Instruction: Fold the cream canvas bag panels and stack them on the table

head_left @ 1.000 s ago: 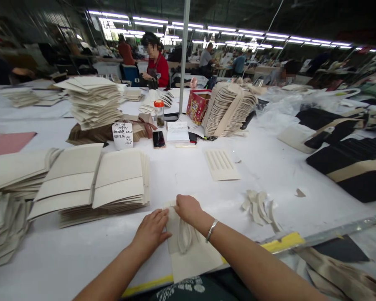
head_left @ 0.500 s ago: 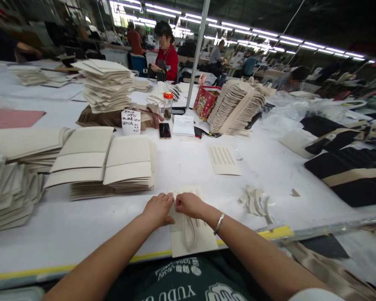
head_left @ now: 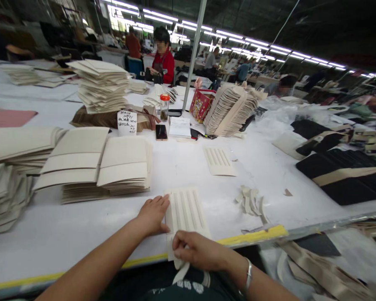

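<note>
A cream panel with several raised parallel ribs [head_left: 187, 209] lies at the table's near edge. My left hand [head_left: 153, 215] rests on its left edge, fingers stretched out and thumb apart. Over the panel's lower end, my right hand [head_left: 197, 249] is closed in a pinch on a narrow cream strip [head_left: 182, 272]. The strip's loose end curls down over the table edge against my dark apron. My right fingers and palm hide part of the panel's bottom. Farther back lies a second ribbed panel [head_left: 219, 161], untouched.
Stacks of cream panels [head_left: 123, 161] stand on the left. Curled offcuts [head_left: 250, 200] lie to the right, with black pieces [head_left: 341, 175] beyond. A phone [head_left: 161, 132], an orange-lidded jar [head_left: 164, 108] and a bundled cream stack [head_left: 230, 109] are farther back. A person in red [head_left: 167, 65] works across the table.
My right hand has moved from the panel's upper left down to its lower end, drawing the strip toward me. The panel's ribs are now uncovered. My left hand stays at the left edge.
</note>
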A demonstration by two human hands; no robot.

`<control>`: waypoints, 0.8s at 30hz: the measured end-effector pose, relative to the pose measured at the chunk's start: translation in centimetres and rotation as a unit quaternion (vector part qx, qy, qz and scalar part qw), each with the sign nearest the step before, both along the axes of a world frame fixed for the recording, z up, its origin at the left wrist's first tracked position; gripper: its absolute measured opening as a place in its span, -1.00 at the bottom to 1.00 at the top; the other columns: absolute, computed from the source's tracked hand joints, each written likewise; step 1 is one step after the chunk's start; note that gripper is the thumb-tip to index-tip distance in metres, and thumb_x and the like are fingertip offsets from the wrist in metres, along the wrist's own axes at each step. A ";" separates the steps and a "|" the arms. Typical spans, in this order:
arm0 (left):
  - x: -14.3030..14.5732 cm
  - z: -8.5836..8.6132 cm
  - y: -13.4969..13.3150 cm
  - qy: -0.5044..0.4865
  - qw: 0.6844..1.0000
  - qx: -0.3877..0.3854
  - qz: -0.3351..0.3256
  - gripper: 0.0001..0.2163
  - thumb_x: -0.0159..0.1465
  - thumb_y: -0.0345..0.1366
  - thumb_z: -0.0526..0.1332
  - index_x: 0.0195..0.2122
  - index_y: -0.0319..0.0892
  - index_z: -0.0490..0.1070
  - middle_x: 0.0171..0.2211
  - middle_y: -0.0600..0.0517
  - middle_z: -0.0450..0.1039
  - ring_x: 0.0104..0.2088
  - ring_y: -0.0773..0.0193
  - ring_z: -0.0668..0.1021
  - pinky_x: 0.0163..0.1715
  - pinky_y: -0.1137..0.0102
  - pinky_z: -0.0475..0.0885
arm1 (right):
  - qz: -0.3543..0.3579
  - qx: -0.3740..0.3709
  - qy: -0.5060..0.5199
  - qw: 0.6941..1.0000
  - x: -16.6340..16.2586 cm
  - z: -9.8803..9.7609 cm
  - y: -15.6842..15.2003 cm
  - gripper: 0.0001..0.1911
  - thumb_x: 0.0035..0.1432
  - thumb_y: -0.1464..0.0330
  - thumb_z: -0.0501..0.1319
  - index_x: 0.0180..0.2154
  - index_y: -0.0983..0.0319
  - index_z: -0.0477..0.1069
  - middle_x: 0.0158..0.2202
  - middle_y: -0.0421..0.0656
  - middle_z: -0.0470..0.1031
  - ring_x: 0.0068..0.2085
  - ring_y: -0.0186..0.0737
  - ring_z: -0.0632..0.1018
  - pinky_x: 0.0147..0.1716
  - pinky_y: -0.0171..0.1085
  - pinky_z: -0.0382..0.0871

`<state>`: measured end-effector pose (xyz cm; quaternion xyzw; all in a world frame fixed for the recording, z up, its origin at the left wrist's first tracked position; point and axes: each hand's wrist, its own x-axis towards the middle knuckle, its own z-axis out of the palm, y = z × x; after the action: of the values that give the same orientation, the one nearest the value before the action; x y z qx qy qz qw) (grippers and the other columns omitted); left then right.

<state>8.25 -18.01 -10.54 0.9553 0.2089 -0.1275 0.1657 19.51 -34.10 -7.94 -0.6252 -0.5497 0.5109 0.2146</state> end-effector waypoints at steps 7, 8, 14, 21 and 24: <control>1.8 -0.3 2.0 -0.081 0.993 -0.027 0.076 -0.90 0.10 -0.44 0.03 -0.41 -0.20 0.32 -0.23 -0.03 0.38 -0.19 0.25 0.40 -0.17 0.41 0.25 | -0.136 0.013 -0.300 0.944 4.0 -2.1 11.2 -0.79 0.01 0.31 0.05 -0.47 0.28 0.38 -0.46 -0.12 0.44 -0.40 -0.28 0.41 -0.45 -0.35 0.16; 2.3 -0.4 2.3 -0.079 0.992 -0.024 0.092 -0.89 0.10 -0.45 0.02 -0.42 -0.20 0.31 -0.30 -0.02 0.38 -0.23 0.25 0.41 -0.21 0.42 0.26 | -0.124 0.004 -0.320 0.939 4.0 -2.5 11.9 -0.80 0.00 0.31 0.06 -0.46 0.27 0.40 -0.44 -0.10 0.46 -0.38 -0.25 0.43 -0.44 -0.34 0.17; 4.1 -0.2 3.6 -0.051 0.991 -0.041 0.114 -0.78 0.01 -0.48 0.09 -0.28 -0.17 0.26 -0.36 0.04 0.39 -0.32 0.27 0.43 -0.35 0.46 0.26 | -0.104 -0.044 -0.348 0.930 3.6 -3.6 13.1 -0.78 -0.03 0.33 0.07 -0.37 0.27 0.43 -0.37 -0.04 0.49 -0.30 -0.16 0.48 -0.42 -0.32 0.22; 5.1 0.2 4.6 -0.006 0.991 -0.070 0.113 -0.72 -0.03 -0.49 0.13 -0.25 -0.19 0.22 -0.44 0.03 0.41 -0.41 0.25 0.45 -0.48 0.46 0.23 | -0.114 -0.063 -0.328 0.935 3.8 -3.7 13.3 -0.78 -0.06 0.30 0.10 -0.38 0.25 0.43 -0.37 -0.05 0.50 -0.31 -0.13 0.48 -0.42 -0.30 0.23; 5.6 0.0 5.2 -0.003 0.990 -0.086 0.110 -0.70 -0.05 -0.50 0.13 -0.25 -0.20 0.20 -0.44 0.01 0.41 -0.41 0.23 0.46 -0.47 0.46 0.24 | -0.118 -0.075 -0.338 0.931 3.5 -3.4 13.4 -0.78 -0.07 0.32 0.10 -0.37 0.27 0.43 -0.36 -0.02 0.49 -0.29 -0.11 0.49 -0.42 -0.29 0.24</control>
<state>13.87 -12.85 -10.58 0.9090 0.3009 -0.1232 0.2609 23.05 -20.65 -11.37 -0.8356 -0.4719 0.2800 0.0275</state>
